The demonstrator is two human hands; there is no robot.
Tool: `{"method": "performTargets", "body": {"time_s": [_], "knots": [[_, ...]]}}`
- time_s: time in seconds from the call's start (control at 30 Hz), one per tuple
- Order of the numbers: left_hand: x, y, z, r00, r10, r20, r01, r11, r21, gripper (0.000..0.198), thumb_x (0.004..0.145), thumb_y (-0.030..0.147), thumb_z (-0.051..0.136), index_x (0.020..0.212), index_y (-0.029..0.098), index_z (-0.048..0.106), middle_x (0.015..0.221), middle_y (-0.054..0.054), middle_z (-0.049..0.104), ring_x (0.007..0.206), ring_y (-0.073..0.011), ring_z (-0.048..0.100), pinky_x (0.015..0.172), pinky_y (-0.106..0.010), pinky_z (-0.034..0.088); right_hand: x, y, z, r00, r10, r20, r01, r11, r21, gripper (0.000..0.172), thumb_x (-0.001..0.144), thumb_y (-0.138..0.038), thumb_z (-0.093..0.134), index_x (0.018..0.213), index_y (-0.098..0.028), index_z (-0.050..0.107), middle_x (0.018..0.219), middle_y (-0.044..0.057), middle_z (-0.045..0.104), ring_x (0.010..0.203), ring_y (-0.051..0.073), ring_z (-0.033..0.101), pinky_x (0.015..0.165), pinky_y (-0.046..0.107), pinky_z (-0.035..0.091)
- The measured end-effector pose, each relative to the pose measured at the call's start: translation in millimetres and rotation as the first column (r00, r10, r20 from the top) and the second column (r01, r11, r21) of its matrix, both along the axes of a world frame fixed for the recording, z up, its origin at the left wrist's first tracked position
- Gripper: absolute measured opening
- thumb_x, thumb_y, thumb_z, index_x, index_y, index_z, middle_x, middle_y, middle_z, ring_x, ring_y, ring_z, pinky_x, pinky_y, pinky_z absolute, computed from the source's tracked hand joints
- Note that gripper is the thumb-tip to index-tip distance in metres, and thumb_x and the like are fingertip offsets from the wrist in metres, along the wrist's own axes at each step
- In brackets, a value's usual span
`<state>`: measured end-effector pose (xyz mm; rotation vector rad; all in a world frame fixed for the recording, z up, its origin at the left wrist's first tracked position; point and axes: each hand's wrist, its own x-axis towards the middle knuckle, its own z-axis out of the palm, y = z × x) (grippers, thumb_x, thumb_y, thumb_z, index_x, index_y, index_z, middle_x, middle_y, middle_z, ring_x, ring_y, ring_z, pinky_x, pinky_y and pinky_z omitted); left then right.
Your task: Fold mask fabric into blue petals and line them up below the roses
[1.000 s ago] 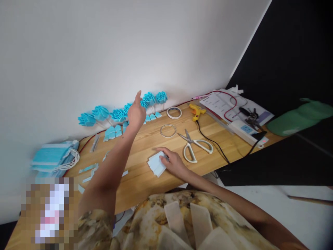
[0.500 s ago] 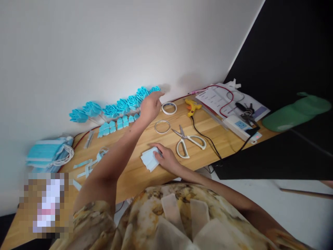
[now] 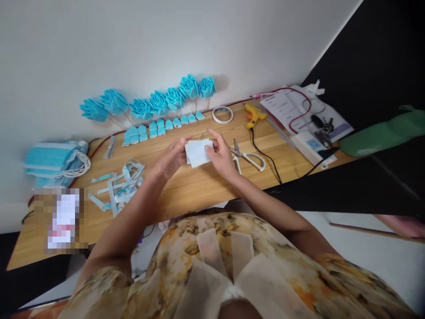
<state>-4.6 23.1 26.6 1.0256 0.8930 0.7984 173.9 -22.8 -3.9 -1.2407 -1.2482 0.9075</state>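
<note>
A small stack of pale blue fabric pieces is held between both hands above the middle of the table. My right hand grips its right side, thumb lying on top. At the left edge, my left hand has its fingers closed against the stack; its fingertips are partly hidden. Behind the hands runs a row of small folded blue pieces, with blue fabric roses on stems leaning along the wall. Partly behind my right hand lie scissors with white handles.
Cut strips lie to the left, beside a pile of blue face masks. A tape roll, a yellow glue gun with its cord, a power strip and a green bottle stand or lie toward the right.
My left hand has come back from the row of roses to the stack. My right hand has lifted the stack off the table. The view has shifted.
</note>
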Motion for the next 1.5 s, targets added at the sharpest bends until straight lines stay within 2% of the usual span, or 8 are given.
{"method": "performTargets", "body": {"time_s": [0.23, 0.5, 0.67, 0.77, 0.87, 1.0, 1.2, 1.5], "knots": [[-1, -5, -16.6, 0.981, 0.180, -0.070, -0.172, 0.979, 0.110, 0.042, 0.062, 0.042, 0.090, 0.089, 0.017, 0.069, 0.081, -0.003, 0.074, 0.067, -0.0142, 0.062, 0.060, -0.025, 0.047, -2, 10, -0.6, 0.994, 0.110, 0.009, -0.110, 0.994, 0.000, 0.048, 0.094, -0.029, 0.054, 0.141, -0.022, 0.053, 0.098, 0.004, 0.065, 0.084, 0.018, 0.061, 0.074, 0.031, 0.052], [-6, -9, -25.3, 0.970, 0.161, -0.182, -0.109, 0.958, 0.265, 0.026, 0.075, 0.030, 0.075, 0.096, 0.019, 0.064, 0.075, 0.003, 0.066, 0.062, -0.0122, 0.055, 0.058, -0.024, 0.040, 2, 12, 2.0, 0.944, 0.215, 0.248, -0.200, 0.976, -0.085, 0.047, 0.090, -0.029, 0.065, 0.135, -0.019, 0.065, 0.090, 0.002, 0.068, 0.073, 0.017, 0.059, 0.071, 0.030, 0.048], [-11, -9, -30.2, 0.877, 0.174, -0.447, 0.034, 0.907, 0.421, 0.039, 0.080, 0.020, 0.066, 0.118, 0.019, 0.069, 0.064, 0.006, 0.048, 0.058, -0.0138, 0.045, 0.057, -0.026, 0.032, 22, -16, 1.0, 0.767, 0.150, 0.623, -0.169, 0.985, -0.029, 0.040, 0.098, -0.024, 0.053, 0.135, -0.018, 0.067, 0.109, 0.011, 0.077, 0.100, 0.027, 0.069, 0.094, 0.042, 0.051], [-12, -9, -31.5, 0.796, 0.239, -0.557, 0.071, 0.876, 0.478, 0.049, 0.081, 0.019, 0.065, 0.130, 0.019, 0.069, 0.063, 0.006, 0.041, 0.057, -0.0148, 0.041, 0.057, -0.027, 0.030, 40, -45, 1.1, 0.619, 0.039, 0.784, -0.147, 0.987, 0.067, 0.037, 0.101, -0.030, 0.053, 0.133, -0.019, 0.068, 0.130, 0.015, 0.074, 0.123, 0.032, 0.064, 0.114, 0.054, 0.039], [-12, -8, -31.1, 0.707, 0.286, -0.647, 0.086, 0.873, 0.480, 0.055, 0.083, 0.020, 0.064, 0.137, 0.018, 0.067, 0.067, 0.004, 0.046, 0.061, -0.0163, 0.045, 0.060, -0.028, 0.030, 51, -72, -5.1, 0.503, -0.031, 0.864, -0.078, 0.994, 0.081, 0.039, 0.100, -0.036, 0.059, 0.135, -0.022, 0.067, 0.147, 0.015, 0.065, 0.139, 0.037, 0.054, 0.124, 0.067, 0.017], [-13, -8, -27.3, 0.603, 0.290, -0.743, 0.151, 0.873, 0.463, 0.058, 0.086, 0.021, 0.063, 0.144, 0.018, 0.063, 0.075, 0.001, 0.056, 0.068, -0.0170, 0.052, 0.063, -0.027, 0.034, 56, -87, -22.1, 0.428, -0.009, 0.904, -0.013, 1.000, 0.016, 0.046, 0.102, -0.034, 0.054, 0.146, -0.021, 0.059, 0.154, 0.017, 0.058, 0.146, 0.037, 0.048, 0.123, 0.071, 0.018], [-13, -9, -25.1, 0.530, 0.289, -0.797, 0.232, 0.855, 0.464, 0.055, 0.093, 0.026, 0.059, 0.147, 0.015, 0.058, 0.072, 0.003, 0.054, 0.066, -0.0146, 0.050, 0.063, -0.025, 0.034, 58, -66, -34.8, 0.338, -0.014, 0.941, 0.085, 0.996, -0.015, 0.050, 0.107, -0.023, 0.036, 0.153, -0.016, 0.052, 0.159, 0.019, 0.052, 0.152, 0.035, 0.042, 0.124, 0.064, 0.027], [-10, -13, -20.0, 0.370, 0.267, -0.890, 0.360, 0.842, 0.402, 0.056, 0.100, 0.028, 0.051, 0.155, 0.018, 0.051, 0.087, -0.004, 0.071, 0.077, -0.0200, 0.065, 0.070, -0.027, 0.042, 66, -15, -18.9, 0.288, 0.052, 0.956, 0.179, 0.978, -0.107, 0.053, 0.104, -0.018, 0.037, 0.155, -0.012, 0.049, 0.160, 0.022, 0.050, 0.152, 0.040, 0.041, 0.122, 0.064, 0.031]]}}
